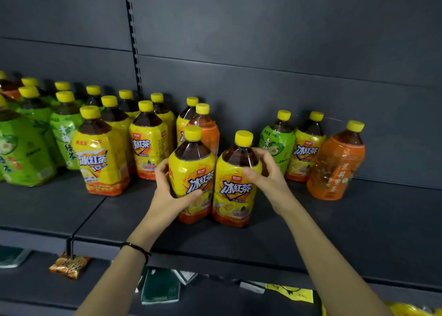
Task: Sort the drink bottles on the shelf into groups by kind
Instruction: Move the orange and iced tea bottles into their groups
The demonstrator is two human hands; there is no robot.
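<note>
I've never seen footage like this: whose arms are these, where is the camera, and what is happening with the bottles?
No machine here: a person wears a camera on the head, so you look down their arms. The left hand grips the left yellow-label bottle, the right hand the shoulder of the right yellow-label bottle, both at the front of the dark shelf. Green-label bottles crowd the left, other yellow-label bottles stand behind, and an orange-label bottle stands far right.
</note>
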